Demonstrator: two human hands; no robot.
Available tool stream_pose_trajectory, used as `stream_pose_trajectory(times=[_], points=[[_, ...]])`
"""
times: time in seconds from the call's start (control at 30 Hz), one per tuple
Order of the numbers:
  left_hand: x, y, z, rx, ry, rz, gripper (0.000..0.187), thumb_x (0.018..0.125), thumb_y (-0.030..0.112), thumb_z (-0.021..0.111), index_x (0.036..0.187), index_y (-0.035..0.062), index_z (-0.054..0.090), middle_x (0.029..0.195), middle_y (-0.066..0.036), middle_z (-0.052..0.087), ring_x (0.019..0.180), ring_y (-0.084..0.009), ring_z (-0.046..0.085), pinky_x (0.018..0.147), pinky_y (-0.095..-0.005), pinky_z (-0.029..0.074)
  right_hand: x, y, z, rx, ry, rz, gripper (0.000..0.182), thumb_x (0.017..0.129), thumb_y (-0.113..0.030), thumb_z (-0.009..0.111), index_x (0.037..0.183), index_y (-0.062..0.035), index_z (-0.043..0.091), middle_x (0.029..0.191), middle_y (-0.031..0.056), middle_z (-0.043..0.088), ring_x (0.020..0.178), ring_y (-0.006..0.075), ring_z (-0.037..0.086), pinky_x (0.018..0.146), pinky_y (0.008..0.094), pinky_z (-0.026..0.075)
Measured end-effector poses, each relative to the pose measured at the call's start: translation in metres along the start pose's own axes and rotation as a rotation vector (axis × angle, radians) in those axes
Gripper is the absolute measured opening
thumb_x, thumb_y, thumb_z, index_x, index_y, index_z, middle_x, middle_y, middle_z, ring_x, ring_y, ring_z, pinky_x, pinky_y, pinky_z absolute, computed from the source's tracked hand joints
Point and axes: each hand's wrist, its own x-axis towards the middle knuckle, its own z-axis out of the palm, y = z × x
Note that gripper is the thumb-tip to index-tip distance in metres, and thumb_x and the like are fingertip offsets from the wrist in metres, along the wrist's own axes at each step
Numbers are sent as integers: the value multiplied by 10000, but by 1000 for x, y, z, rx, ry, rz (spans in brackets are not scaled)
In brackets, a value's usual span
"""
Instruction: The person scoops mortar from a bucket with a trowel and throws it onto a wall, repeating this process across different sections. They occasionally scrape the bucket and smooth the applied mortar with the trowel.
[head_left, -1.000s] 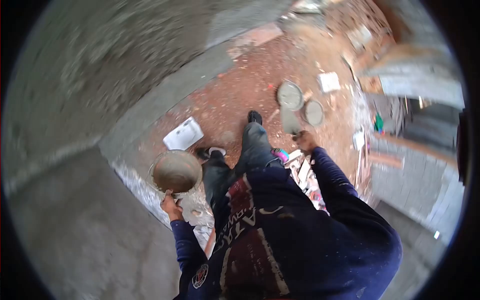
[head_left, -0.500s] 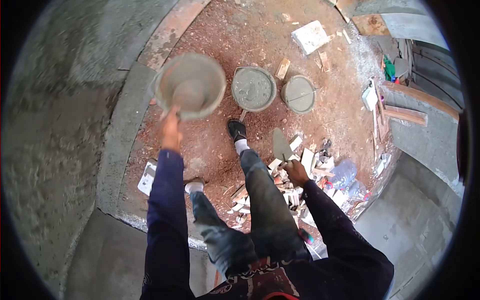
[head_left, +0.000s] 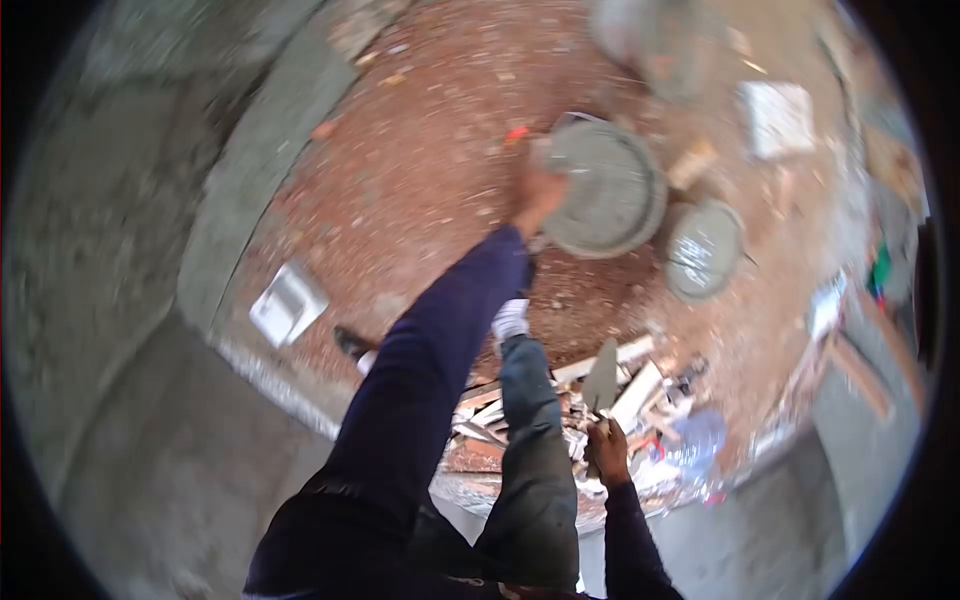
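Note:
My right hand (head_left: 607,452) is closed round the handle of a trowel (head_left: 601,377), its grey blade pointing away from me. Smeared by motion, my left hand (head_left: 540,195) is at the left rim of a round bucket (head_left: 655,205) filled with grey wet mortar. Whether its fingers grip the rim cannot be made out. To the right of that bucket stands a smaller bucket (head_left: 704,250) of wet mortar with a shiny surface.
Scrap wood (head_left: 636,395) and a clear plastic bottle (head_left: 697,440) lie near my right hand. A white block (head_left: 777,118) is at the far right, and a white piece (head_left: 288,303) at the left. A blurred grey shape (head_left: 665,45) shows at the top. Concrete edging (head_left: 262,165) borders the reddish ground.
The wide basin at my left hand is away from it now. That hand has moved right to the mortar bucket. The view has turned and blurred; the trowel stays in my right hand.

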Motion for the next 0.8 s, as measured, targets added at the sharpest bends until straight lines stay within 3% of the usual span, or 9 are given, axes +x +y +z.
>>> stream_pose_trajectory(times=[0.07, 0.13, 0.17, 0.23, 0.3, 0.37, 0.47, 0.6, 0.8], points=[[-10, 27, -19, -187, -17, 28, 763, 739, 225, 770, 1398, 42, 433, 1402, -213, 477, 1349, -363, 407, 1121, -424, 340, -18, -44, 10, 68, -47, 100, 144, 933, -185, 609, 973, -61, 547, 704, 11, 529, 547, 108, 527, 462, 281, 455], [-8, 26, -14, -138, 204, 394, 350, 601, 110, 760, 898, 55, 583, 1107, -167, 609, 1138, -351, 564, 907, -428, 468, -13, -51, 10, 7, -105, 101, 137, 936, -190, 604, 968, -66, 553, 704, 8, 529, 550, 105, 522, 468, 280, 449], [-15, 40, -17, -75, 74, 324, 266, 616, 149, 752, 839, 59, 638, 1144, -199, 607, 1072, -360, 600, 828, -420, 491, -9, -54, 9, -13, -90, 85, 134, 937, -197, 602, 960, -73, 557, 701, 3, 524, 551, 101, 513, 476, 278, 441], [-23, 45, 8, -23, -338, 258, 302, 687, 311, 710, 797, 30, 708, 866, -224, 685, 829, -377, 676, 769, -446, 534, -14, -69, 7, -30, -43, 90, 124, 942, -210, 591, 940, -91, 557, 686, -11, 503, 552, 96, 491, 494, 273, 420], [-78, 41, 15, 84, -107, 481, 413, 701, 404, 751, 759, 2, 676, 720, -224, 658, 776, -393, 675, 719, -497, 535, -14, -85, 2, -83, -37, 117, 133, 945, -217, 585, 947, -87, 557, 678, -11, 491, 545, 100, 488, 489, 274, 419], [-82, 33, 1, -11, -251, 487, 428, 719, 422, 735, 802, 4, 695, 752, -230, 662, 789, -385, 678, 729, -478, 537, -18, -108, -6, -109, -94, 49, 133, 952, -215, 579, 953, -84, 554, 670, -7, 488, 532, 103, 490, 467, 272, 427], [-118, 2, -38, -92, -57, 505, 428, 715, 433, 736, 836, 23, 711, 765, -221, 668, 776, -381, 677, 722, -464, 537, -30, -129, -24, -245, -15, -54, 150, 954, -218, 593, 999, -92, 526, 675, -4, 494, 522, 99, 504, 422, 264, 442], [-181, -33, -163, -192, -59, 370, 405, 781, 429, 701, 863, 33, 721, 789, -199, 685, 796, -360, 680, 742, -442, 533, -44, -166, -36, -363, -17, -95, 152, 950, -212, 599, 1038, -106, 534, 701, -5, 506, 529, 96, 506, 434, 247, 437], [-249, -155, -276, -69, 397, 156, 453, 813, 505, 650, 882, 67, 740, 808, -165, 705, 759, -392, 666, 731, -450, 536, -48, -214, 21, -600, 40, -150, 194, 883, -154, 567, 1034, -32, 568, 660, 16, 505, 478, 104, 484, 416, 278, 414]])
